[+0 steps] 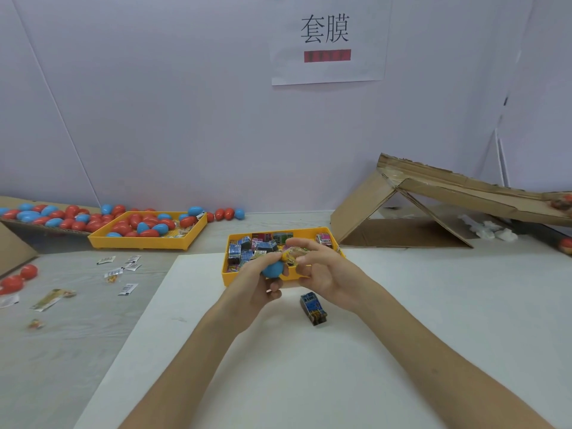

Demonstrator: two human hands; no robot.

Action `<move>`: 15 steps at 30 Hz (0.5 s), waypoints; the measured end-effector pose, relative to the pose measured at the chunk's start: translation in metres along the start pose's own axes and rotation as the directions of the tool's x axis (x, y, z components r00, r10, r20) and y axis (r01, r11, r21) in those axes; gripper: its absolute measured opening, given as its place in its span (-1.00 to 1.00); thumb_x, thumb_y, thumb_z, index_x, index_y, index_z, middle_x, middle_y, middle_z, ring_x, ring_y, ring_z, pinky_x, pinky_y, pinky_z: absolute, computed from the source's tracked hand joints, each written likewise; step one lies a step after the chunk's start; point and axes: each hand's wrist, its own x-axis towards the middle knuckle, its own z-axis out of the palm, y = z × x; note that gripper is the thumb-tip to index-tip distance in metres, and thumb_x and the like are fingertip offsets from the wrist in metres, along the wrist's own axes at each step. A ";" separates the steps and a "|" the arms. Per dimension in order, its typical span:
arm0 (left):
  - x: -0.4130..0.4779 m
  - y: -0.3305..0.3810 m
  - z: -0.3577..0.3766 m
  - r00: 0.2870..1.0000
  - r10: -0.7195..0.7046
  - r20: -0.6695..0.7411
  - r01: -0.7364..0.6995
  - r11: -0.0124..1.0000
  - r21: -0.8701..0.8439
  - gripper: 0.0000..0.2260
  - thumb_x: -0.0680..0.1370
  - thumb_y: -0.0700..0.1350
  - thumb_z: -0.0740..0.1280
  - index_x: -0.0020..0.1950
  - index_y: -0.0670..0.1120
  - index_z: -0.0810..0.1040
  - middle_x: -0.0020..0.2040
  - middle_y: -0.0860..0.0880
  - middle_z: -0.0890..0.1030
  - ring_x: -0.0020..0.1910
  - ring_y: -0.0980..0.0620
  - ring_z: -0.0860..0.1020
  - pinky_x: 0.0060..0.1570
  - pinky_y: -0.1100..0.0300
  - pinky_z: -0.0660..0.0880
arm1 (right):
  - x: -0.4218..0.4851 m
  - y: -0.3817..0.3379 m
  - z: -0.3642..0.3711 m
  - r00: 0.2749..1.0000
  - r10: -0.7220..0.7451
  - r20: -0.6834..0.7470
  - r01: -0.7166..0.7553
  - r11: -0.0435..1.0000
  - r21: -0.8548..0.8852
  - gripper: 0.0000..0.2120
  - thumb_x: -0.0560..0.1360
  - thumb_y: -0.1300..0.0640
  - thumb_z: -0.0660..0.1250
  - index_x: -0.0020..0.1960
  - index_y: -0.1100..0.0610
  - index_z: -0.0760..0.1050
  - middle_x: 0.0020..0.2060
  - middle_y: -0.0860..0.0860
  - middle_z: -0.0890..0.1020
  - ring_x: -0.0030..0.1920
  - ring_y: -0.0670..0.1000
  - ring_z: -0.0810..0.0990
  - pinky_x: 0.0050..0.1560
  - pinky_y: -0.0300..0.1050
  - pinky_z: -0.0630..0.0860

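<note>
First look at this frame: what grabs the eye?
At centre, the left hand grips a blue egg while the right hand pinches a crinkled wrapper at its top, by a yellow tray of small printed boxes. Far left, red and blue eggs fill a second tray; a paper sign hangs on the wall.

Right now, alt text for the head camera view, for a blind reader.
The left hand grips a blue egg while the right hand pinches a yellow wrapper at its top, over a yellow tray of small boxes. A second tray of red and blue eggs sits left.
</note>
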 end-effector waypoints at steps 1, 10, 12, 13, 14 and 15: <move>0.000 0.000 0.000 1.000 0.007 -0.007 -0.007 1.000 0.012 -0.82 0.63 0.01 0.32 0.04 -0.10 0.54 -0.27 0.02 0.55 -0.42 0.13 0.39 -0.37 0.28 0.41 | 0.001 0.001 0.001 1.000 -0.004 -0.022 0.004 0.999 -0.042 -0.64 0.46 0.35 0.32 0.23 0.15 0.58 0.00 0.16 0.61 -0.06 0.12 0.63 0.05 0.04 0.63; 0.002 -0.005 0.002 0.998 0.057 -0.031 -0.054 0.993 0.106 -0.86 0.61 -0.07 0.37 -0.04 -0.12 0.65 -0.20 -0.06 0.52 -0.39 0.09 0.43 -0.31 0.25 0.44 | 0.003 0.006 0.005 0.940 -0.256 -0.225 0.084 0.815 -0.574 -0.74 0.57 0.34 0.29 -0.03 0.04 0.66 -0.19 0.00 0.66 -0.09 0.07 0.64 0.06 0.12 0.62; 0.002 -0.004 0.003 0.996 0.049 -0.068 -0.048 0.999 0.018 -0.81 0.63 -0.07 0.34 -0.05 -0.10 0.71 -0.12 -0.10 0.51 -0.38 0.09 0.43 -0.29 0.24 0.46 | 0.003 0.005 0.004 0.916 -0.308 -0.259 0.097 0.794 -0.600 -0.76 0.59 0.34 0.28 -0.02 0.07 0.66 -0.12 0.07 0.70 -0.14 0.03 0.66 -0.06 0.00 0.63; 0.002 -0.003 0.004 0.996 0.044 -0.080 -0.047 0.998 -0.037 -0.79 0.65 -0.07 0.32 -0.02 -0.08 0.74 -0.07 -0.12 0.50 -0.36 0.08 0.45 -0.26 0.22 0.48 | 0.003 0.004 0.003 0.905 -0.324 -0.275 0.102 0.794 -0.599 -0.75 0.60 0.36 0.26 -0.01 0.10 0.65 -0.10 0.10 0.70 -0.20 -0.01 0.67 -0.13 -0.10 0.61; 0.002 -0.002 0.004 0.996 0.043 -0.079 -0.050 0.995 -0.086 -0.78 0.66 -0.09 0.29 0.04 -0.08 0.74 -0.01 -0.13 0.49 -0.33 0.06 0.49 -0.22 0.19 0.51 | 0.003 0.003 0.002 0.898 -0.332 -0.288 0.106 0.800 -0.590 -0.75 0.60 0.37 0.24 0.00 0.12 0.65 -0.12 0.10 0.70 -0.26 -0.05 0.67 -0.18 -0.17 0.59; 0.001 -0.001 0.003 0.996 0.052 -0.068 -0.059 0.993 -0.105 -0.77 0.67 -0.11 0.27 0.12 -0.08 0.73 0.03 -0.13 0.49 -0.29 0.05 0.53 -0.17 0.18 0.53 | 0.003 0.002 0.001 0.894 -0.333 -0.300 0.108 0.810 -0.576 -0.75 0.61 0.37 0.23 0.00 0.14 0.64 -0.14 0.08 0.70 -0.29 -0.07 0.66 -0.21 -0.21 0.58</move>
